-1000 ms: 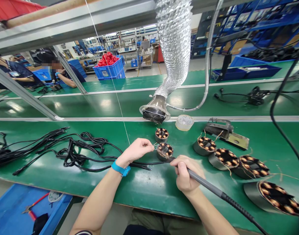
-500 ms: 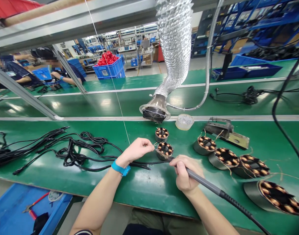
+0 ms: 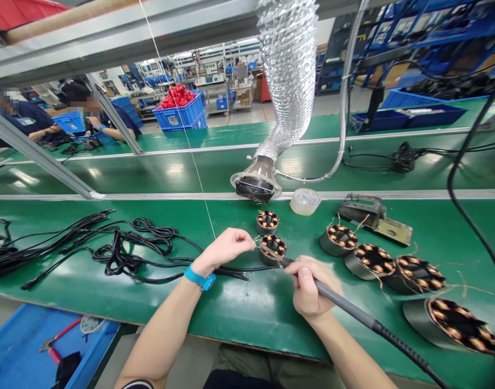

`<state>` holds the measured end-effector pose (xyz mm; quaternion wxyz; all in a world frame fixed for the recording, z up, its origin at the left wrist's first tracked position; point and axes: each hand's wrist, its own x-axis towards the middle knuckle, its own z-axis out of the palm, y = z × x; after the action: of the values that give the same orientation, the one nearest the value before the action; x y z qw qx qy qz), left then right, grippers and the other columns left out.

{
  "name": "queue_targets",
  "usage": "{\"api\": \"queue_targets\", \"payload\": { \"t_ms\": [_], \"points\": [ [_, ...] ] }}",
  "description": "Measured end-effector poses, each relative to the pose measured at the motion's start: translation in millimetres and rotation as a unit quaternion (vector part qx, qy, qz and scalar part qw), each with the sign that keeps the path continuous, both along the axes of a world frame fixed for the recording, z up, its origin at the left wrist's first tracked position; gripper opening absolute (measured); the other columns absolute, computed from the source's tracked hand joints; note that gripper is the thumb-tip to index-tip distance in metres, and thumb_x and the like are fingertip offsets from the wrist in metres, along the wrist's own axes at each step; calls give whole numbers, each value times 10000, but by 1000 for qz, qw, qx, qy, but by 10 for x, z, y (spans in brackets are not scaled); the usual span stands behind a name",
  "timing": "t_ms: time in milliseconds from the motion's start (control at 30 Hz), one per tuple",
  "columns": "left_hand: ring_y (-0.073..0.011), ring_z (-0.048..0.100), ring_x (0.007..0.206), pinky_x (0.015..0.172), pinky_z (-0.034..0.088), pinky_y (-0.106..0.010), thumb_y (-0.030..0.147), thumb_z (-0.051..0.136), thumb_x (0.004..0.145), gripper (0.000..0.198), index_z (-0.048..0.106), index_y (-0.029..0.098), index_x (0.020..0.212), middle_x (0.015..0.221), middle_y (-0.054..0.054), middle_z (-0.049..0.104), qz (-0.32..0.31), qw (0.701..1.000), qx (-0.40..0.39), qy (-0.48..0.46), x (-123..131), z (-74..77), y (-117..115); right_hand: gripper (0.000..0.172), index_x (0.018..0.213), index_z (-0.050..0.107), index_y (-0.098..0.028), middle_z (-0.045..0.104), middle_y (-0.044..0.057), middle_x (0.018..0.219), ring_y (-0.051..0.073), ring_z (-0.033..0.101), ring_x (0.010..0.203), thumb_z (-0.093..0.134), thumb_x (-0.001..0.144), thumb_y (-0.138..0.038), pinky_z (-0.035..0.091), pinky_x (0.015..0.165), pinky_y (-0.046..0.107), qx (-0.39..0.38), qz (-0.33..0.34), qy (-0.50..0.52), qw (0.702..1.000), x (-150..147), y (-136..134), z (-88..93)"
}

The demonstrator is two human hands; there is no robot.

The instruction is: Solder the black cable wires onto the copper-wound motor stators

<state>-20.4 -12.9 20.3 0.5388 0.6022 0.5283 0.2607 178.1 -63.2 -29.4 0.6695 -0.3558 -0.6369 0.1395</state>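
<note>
My left hand point(image 3: 231, 246) is pinched at the left edge of a wound motor stator point(image 3: 273, 249). A thin solder wire point(image 3: 199, 178) runs down from overhead to this hand, and its end shows at my fingertips beside the stator's fine leads. In my right hand point(image 3: 314, 286) is a grey soldering iron point(image 3: 345, 303), gripped like a pen, its tip above the stator's near left side. I cannot tell whether the tip touches the coils. Just behind stands a second stator point(image 3: 267, 222). A black cable point(image 3: 231, 268) ends in front of the near stator.
Several more stators point(image 3: 369, 262) with loose copper leads stand on the right, near a metal iron stand point(image 3: 377, 219). A fume extractor hood point(image 3: 255, 181) hangs behind, beside a tape roll point(image 3: 305, 201). Black cables point(image 3: 121, 248) lie left; pliers point(image 3: 48, 344) rest in a blue drawer point(image 3: 12, 335).
My right hand has drawn the soldering iron slightly to the right, so its tip is away from my left fingertips. The left hand stays in place.
</note>
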Motion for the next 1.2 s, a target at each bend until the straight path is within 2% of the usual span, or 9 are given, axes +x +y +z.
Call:
{"api": "queue_targets", "payload": {
  "t_ms": [267, 500, 667, 767, 833, 967, 1033, 1100, 1200],
  "points": [
    [-60, 254, 467, 479, 189, -229, 327, 586, 738, 192, 616, 141, 705, 504, 83, 362, -9, 1000, -19, -13, 6, 11, -6, 224, 719, 659, -198, 589, -11, 565, 142, 555, 500, 492, 860, -149, 477, 555, 308, 8, -8, 20, 1000, -19, 13, 17],
    [-56, 221, 462, 440, 126, -234, 372, 601, 748, 229, 590, 146, 711, 529, 81, 328, -8, 999, -36, -25, 1, 10, -10, 234, 717, 645, -199, 588, -9, 568, 142, 546, 491, 476, 873, -158, 453, 529, 302, 10, -13, 15, 1000, -27, 15, 40],
    [-45, 199, 443, 434, 101, -229, 429, 603, 774, 288, 577, 147, 719, 530, 84, 308, -10, 998, -54, -43, -7, -44, 8, 207, 780, 656, -196, 593, -8, 603, 133, 536, 498, 478, 883, -165, 442, 526, 291, 11, -51, -8, 999, -39, 42, 51],
    [-39, 186, 434, 427, 89, -225, 457, 616, 774, 316, 570, 149, 722, 527, 88, 302, -8, 997, -58, -50, -7, -78, 14, 168, 919, 649, -195, 611, 8, 699, 141, 555, 581, 491, 883, -153, 455, 584, 298, 5, -84, -51, 995, -67, 86, 97],
    [-38, 180, 430, 423, 85, -224, 465, 621, 777, 326, 565, 150, 720, 522, 90, 302, -8, 997, -56, -57, -2, -85, 14, 178, 1022, 620, -197, 620, 43, 826, 181, 593, 726, 521, 874, -185, 495, 691, 342, -20, -108, -105, 988, -97, 120, 127],
    [-34, 163, 420, 419, 79, -223, 484, 636, 778, 352, 545, 153, 701, 497, 102, 275, -3, 995, -55, -79, 18, -61, 8, 466, 1231, 519, -200, 557, 126, 1142, 275, 600, 1000, 650, 802, -327, 518, 877, 451, -108, -128, -197, 966, -163, 174, 92],
    [-29, 155, 414, 415, 73, -220, 491, 648, 774, 366, 537, 152, 692, 494, 108, 266, 0, 994, -58, -91, 31, -47, 5, 559, 1293, 477, -224, 513, 131, 1243, 282, 614, 1018, 678, 790, -358, 536, 870, 445, -146, -113, -228, 956, -179, 193, 26],
    [-23, 150, 410, 410, 69, -217, 487, 661, 770, 371, 536, 148, 689, 502, 109, 269, 2, 992, -56, -109, 42, -46, 5, 536, 1312, 460, -247, 490, 120, 1289, 266, 636, 989, 654, 820, -336, 553, 840, 421, -175, -93, -245, 949, -175, 209, -38],
    [-9, 153, 401, 400, 55, -215, 476, 678, 764, 372, 549, 133, 700, 536, 101, 308, 11, 988, -58, -139, 47, -74, 18, 475, 1307, 460, -262, 485, 102, 1278, 230, 646, 955, 607, 855, -276, 555, 833, 383, -189, -55, -227, 954, -142, 231, -70]
  ]
}}
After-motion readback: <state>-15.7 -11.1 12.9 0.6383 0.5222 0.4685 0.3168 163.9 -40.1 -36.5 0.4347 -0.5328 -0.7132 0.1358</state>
